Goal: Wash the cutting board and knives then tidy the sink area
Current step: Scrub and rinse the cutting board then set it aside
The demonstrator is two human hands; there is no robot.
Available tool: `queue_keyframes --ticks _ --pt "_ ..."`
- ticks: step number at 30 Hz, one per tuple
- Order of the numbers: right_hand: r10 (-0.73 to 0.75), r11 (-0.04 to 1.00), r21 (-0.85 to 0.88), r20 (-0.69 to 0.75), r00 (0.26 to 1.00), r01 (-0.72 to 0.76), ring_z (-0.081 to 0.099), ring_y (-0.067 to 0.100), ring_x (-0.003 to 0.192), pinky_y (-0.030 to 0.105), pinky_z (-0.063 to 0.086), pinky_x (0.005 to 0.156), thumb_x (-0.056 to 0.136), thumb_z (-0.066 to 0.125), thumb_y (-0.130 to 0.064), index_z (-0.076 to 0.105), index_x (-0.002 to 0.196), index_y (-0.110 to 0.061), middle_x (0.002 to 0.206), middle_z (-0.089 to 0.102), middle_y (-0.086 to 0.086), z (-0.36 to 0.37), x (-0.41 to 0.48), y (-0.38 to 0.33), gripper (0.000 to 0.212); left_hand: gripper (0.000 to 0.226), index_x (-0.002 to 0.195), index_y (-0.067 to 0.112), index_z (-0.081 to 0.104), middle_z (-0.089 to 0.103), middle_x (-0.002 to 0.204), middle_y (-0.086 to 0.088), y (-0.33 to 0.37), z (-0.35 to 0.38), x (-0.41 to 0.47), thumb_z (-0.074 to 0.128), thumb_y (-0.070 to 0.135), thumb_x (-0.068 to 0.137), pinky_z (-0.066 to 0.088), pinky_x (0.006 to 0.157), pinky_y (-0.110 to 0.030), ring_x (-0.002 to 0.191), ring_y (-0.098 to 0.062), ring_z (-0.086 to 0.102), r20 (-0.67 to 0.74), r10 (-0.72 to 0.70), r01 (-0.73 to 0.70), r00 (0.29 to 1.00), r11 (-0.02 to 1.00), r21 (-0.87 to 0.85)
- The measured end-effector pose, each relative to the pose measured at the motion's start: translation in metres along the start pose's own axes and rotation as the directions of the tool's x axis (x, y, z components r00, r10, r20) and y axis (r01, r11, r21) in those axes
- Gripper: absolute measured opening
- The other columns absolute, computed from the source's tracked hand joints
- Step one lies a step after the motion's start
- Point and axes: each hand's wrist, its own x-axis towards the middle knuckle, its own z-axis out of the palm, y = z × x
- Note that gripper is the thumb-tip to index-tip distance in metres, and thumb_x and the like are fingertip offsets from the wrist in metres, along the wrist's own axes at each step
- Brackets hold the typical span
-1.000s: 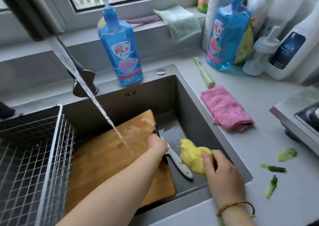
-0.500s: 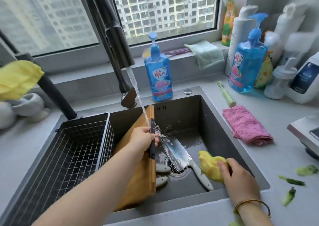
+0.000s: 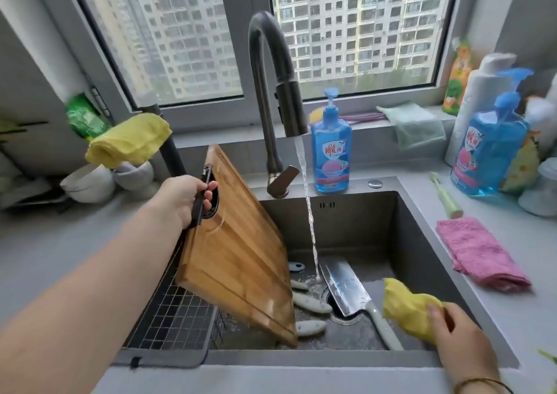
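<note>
The slatted wooden cutting board [image 3: 238, 261], under the tap stream [image 3: 307, 201] a moment ago, now hangs tilted over the wire sink basket [image 3: 174, 318], left hand [image 3: 180, 198] curled round its black handle [image 3: 201, 201]; right hand [image 3: 461, 330] clutches a yellow cloth [image 3: 410, 312]. The steel cleaver [image 3: 343, 285] likely comes next.

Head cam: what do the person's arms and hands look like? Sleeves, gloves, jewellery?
Both forearms are bare, with no sleeves in view. The left hand and right hand are ungloved, and no rings are visible. A thin gold-coloured bracelet circles the right wrist; the left wrist shows nothing worn.
</note>
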Motion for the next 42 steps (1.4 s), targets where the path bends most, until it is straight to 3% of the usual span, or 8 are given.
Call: queue_keyframes --ticks 5,8,13,19,25,32,37,42 --pt "0.02 0.996 0.09 -0.02 1.0 -0.019 0.04 0.028 0.083 0.04 0.035 0.082 0.091 0.055 -0.025 0.049 0.083 -0.01 0.086 0.05 0.015 0.0 -0.003 -0.014 0.018 0.028 0.074 0.006 0.049 0.045 0.06 0.0 0.01 -0.019 -0.002 0.039 0.015 0.099 0.03 0.03 -0.01 0.034 -0.004 0.039 0.12 0.044 -0.038 0.992 0.998 -0.052" --pt "0.002 0.985 0.172 -0.033 0.999 0.004 0.04 0.027 0.083 0.033 0.028 0.075 0.088 0.059 -0.029 0.05 0.082 -0.006 0.085 0.05 0.017 0.004 -0.007 -0.029 0.026 0.031 0.072 0.005 0.05 0.041 0.059 0.0 0.008 -0.033 0.002 0.038 0.015 0.099 0.029 0.029 -0.01 0.026 -0.002 0.037 0.144 0.026 -0.022 0.989 0.999 -0.03" --pt "-0.044 0.962 0.273 0.033 0.998 0.034 0.044 0.029 0.07 0.032 0.032 0.057 0.093 0.047 -0.016 0.055 0.082 -0.001 0.074 0.054 0.016 0.029 -0.021 -0.063 0.021 0.026 0.071 0.007 0.046 0.041 0.067 0.0 0.003 -0.073 0.021 0.042 0.011 0.097 0.028 0.029 -0.009 0.027 -0.001 0.036 0.118 0.042 -0.025 0.992 0.99 -0.137" --pt "-0.019 0.888 0.457 0.148 0.989 -0.051 0.054 0.023 0.076 0.039 0.048 0.07 0.094 0.043 -0.022 0.054 0.075 -0.022 0.08 0.057 0.003 0.077 -0.046 -0.098 0.022 0.028 0.071 0.008 0.047 0.049 0.049 0.003 -0.011 -0.119 0.041 0.041 0.016 0.097 0.025 0.029 -0.008 0.026 -0.001 0.036 0.089 0.004 0.007 0.996 0.992 -0.126" --pt "-0.008 0.818 0.559 0.242 0.97 -0.132 0.056 0.02 0.075 0.032 0.049 0.064 0.094 0.044 -0.01 0.052 0.08 -0.014 0.081 0.057 0.006 0.124 -0.061 -0.134 0.016 0.035 0.072 0.008 0.049 0.051 0.035 0.007 -0.039 -0.16 0.072 0.038 0.029 0.098 0.023 0.027 -0.008 0.025 0.0 0.035 0.046 -0.041 0.049 0.998 0.978 -0.203" --pt "-0.001 0.876 0.469 0.234 0.972 -0.112 0.048 0.014 0.071 0.024 0.04 0.061 0.089 0.048 -0.002 0.049 0.081 -0.011 0.081 0.052 0.006 0.168 -0.071 -0.156 0.013 0.022 0.067 0.01 0.051 0.042 0.05 0.0 -0.1 -0.197 0.109 0.061 0.009 0.086 0.024 0.027 -0.01 0.033 -0.007 0.035 -0.072 -0.134 0.135 0.988 0.991 0.011" --pt "-0.063 0.922 0.387 0.238 0.969 -0.035 0.044 0.01 0.069 0.023 0.034 0.059 0.089 0.048 -0.003 0.048 0.077 -0.018 0.076 0.051 0.001 0.185 -0.072 -0.168 0.019 0.003 0.088 0.006 0.056 0.059 0.061 -0.003 -0.119 -0.206 0.116 0.058 0.004 0.087 0.042 0.044 -0.018 0.051 -0.016 0.053 0.067 -0.176 0.175 0.982 0.984 0.02" --pt "-0.067 0.938 0.346 0.212 0.975 -0.01 0.043 0.016 0.069 0.024 0.033 0.057 0.088 0.048 0.0 0.047 0.077 -0.016 0.075 0.049 0.003 0.196 -0.077 -0.171 0.02 0.02 0.112 0.008 0.054 0.062 0.072 -0.003 -0.125 -0.208 0.117 0.052 0.01 0.092 0.049 0.05 -0.024 0.067 -0.016 0.057 0.175 -0.176 0.175 0.969 0.984 0.021"
